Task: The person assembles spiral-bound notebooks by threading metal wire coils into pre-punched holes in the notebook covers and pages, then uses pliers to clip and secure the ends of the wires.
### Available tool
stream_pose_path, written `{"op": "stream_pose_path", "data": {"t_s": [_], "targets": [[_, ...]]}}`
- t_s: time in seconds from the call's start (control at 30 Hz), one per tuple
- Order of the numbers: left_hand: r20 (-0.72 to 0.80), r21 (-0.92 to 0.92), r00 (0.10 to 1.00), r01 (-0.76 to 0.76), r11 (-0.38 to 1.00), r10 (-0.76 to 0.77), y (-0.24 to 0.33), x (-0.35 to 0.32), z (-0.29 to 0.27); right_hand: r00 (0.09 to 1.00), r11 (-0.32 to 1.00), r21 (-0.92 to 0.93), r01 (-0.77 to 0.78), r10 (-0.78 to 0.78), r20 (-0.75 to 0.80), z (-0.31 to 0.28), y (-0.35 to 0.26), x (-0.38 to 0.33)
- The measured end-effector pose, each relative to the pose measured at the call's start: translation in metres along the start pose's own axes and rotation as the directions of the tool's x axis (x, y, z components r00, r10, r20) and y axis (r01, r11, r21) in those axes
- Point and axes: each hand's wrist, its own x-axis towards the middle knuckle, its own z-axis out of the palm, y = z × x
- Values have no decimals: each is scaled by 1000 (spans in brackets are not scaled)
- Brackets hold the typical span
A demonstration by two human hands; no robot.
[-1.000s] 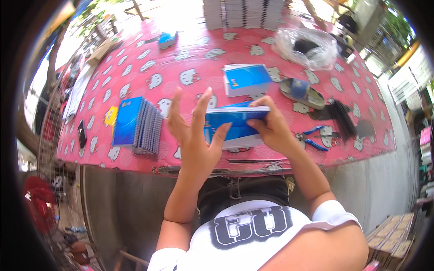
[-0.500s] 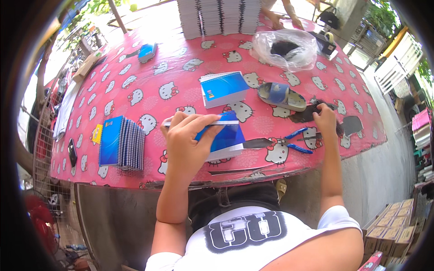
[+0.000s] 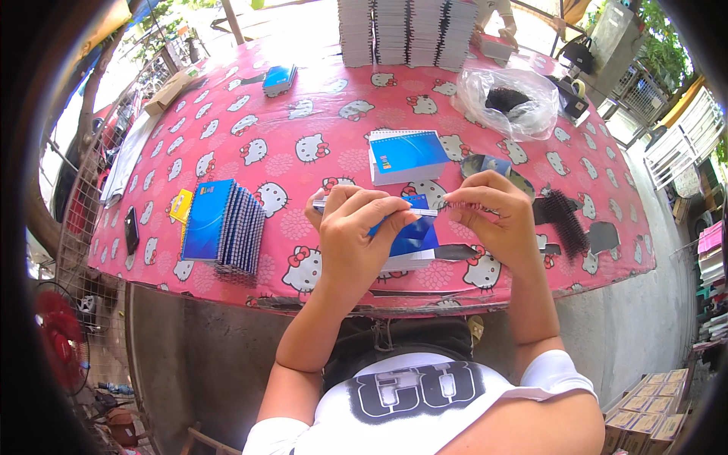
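My left hand (image 3: 350, 226) grips a thin notebook (image 3: 426, 212), seen nearly edge-on, with the thumb below and fingers above. At its right end, my right hand (image 3: 497, 216) pinches a dark spiral binding coil (image 3: 461, 205) between thumb and fingers. Whether the coil's tip has entered the notebook's holes is too small to tell. Beneath the hands lies a pile of blue-covered notebooks (image 3: 415, 243). More dark coils (image 3: 565, 224) lie heaped to the right of my right hand. A blue-strapped sandal (image 3: 523, 180) sits behind that hand, partly covered by it.
Left of my hands stands a stack of bound blue notebooks (image 3: 216, 224), beside a yellow packet (image 3: 180, 205) and a phone (image 3: 132, 230). Another blue-topped pile (image 3: 409, 158) lies ahead. Farther back are a clear plastic bag (image 3: 523, 106), tall notebook stacks (image 3: 390, 34) and another person's hand (image 3: 506, 34).
My right hand has come from the coil heap to the notebook's right end, now with a coil in it. My left hand keeps hold of the notebook. The view has shifted somewhat.
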Motion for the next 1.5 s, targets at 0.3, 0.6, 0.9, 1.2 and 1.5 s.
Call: {"op": "stream_pose_path", "data": {"t_s": [0.3,0.6,0.9,1.2,1.5], "targets": [[-11,30,1000,1,1000,0,3,-4,-1,877,896,104,-431,390,280,-3,-11,5],[14,73,1000,-5,997,4,4,-5,-9,991,962,-267,59,-25,130,21,-15,-2],[28,-24,996,-81,996,82,3,1,-7,885,523,-804,-282,465,-8,-81,146,-30],[59,39,996,-64,997,62,3,2,-1,998,888,455,-65,54,36,-52,121,10],[88,-67,996,37,997,-31,3,3,-4,929,987,6,-163,151,339,-38,61,34]]}}
